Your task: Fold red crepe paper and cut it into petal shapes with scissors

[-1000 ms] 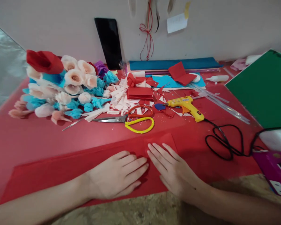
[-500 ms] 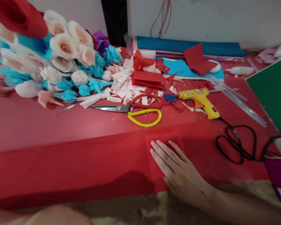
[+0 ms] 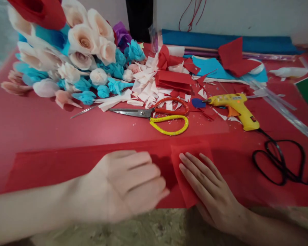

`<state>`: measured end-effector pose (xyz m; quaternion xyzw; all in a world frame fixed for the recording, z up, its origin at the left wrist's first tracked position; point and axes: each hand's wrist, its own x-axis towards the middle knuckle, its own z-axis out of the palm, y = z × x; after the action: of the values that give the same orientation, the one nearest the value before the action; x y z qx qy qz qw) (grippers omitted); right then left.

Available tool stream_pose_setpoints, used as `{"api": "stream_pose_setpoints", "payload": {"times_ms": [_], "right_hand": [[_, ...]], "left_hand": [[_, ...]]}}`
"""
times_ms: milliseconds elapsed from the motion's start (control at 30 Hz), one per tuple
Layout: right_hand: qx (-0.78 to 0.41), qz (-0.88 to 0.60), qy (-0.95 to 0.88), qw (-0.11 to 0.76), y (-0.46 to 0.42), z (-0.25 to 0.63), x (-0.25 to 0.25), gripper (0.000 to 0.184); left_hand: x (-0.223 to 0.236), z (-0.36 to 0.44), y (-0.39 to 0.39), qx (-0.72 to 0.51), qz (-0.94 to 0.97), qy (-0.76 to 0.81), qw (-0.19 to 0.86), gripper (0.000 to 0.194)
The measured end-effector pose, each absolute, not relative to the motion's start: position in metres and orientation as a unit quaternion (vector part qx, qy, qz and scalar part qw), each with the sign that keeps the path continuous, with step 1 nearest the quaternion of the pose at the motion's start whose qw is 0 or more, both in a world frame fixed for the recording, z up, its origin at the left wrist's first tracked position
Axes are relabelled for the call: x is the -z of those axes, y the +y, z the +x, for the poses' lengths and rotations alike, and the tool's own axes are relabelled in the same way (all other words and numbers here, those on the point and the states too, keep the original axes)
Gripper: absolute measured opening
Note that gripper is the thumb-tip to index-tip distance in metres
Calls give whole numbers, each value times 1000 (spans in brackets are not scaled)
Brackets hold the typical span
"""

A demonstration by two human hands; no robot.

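Observation:
A long strip of red crepe paper [image 3: 59,160] lies along the front of the red table. Near its right part is a folded flap of red paper [image 3: 181,174], its lower corner lifted. My right hand [image 3: 215,191] has its straight fingers on top of this flap, while the thumb seems to be tucked under its lower edge. Slightly blurred, my left hand [image 3: 128,184] is over the strip, just left of the flap. Its fingers are loosely bent with small gaps between them, and no held thing shows. Its thumb is hidden.
Beyond the strip lie scissors [image 3: 149,114] and a yellow glue gun [image 3: 233,107] with a looped black cord [image 3: 279,164]. Paper flowers [image 3: 84,41] crowd the back left. White paper scraps [image 3: 146,82], folded red paper [image 3: 173,81] and blue rolled paper [image 3: 228,42] fill the back.
My left hand has come up from the lower left to beside the flap. The flap's lower corner has lifted under my right hand. The view has shifted left.

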<state>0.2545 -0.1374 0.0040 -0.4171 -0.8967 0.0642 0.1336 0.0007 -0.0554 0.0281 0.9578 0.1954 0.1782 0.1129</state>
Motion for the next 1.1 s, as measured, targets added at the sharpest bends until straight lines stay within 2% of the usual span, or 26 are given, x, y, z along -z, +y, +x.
{"api": "stream_pose_setpoints", "payload": {"times_ms": [100, 167, 333, 433, 633, 833, 933, 1100], "right_hand": [[-69, -399, -902, 151, -139, 256, -6, 55], [-66, -391, -903, 164, -140, 256, -7, 50], [-73, -371, -908, 179, -141, 254, -5, 41], [-77, -358, -916, 162, -141, 254, -4, 43], [-76, -351, -921, 150, -141, 255, -4, 46], [-54, -350, -925, 141, -140, 254, -6, 44], [-31, -384, -916, 111, -140, 251, -3, 46], [-11, -446, -893, 61, -138, 244, 0, 43]], "left_hand": [[-29, 24, -28, -243, 961, 134, -1, 7], [-27, 30, -28, -258, 956, 135, -28, 11], [-21, 24, -46, -286, 950, 127, -17, 14], [-20, 21, -51, -297, 947, 120, -29, 14], [-24, 21, -48, -254, 943, 211, -39, 13], [-20, 20, -20, -291, 946, 88, -115, 7], [-17, 21, -14, -282, 949, 106, -95, 9], [-14, 26, -19, -275, 959, 74, -4, 7]]}}
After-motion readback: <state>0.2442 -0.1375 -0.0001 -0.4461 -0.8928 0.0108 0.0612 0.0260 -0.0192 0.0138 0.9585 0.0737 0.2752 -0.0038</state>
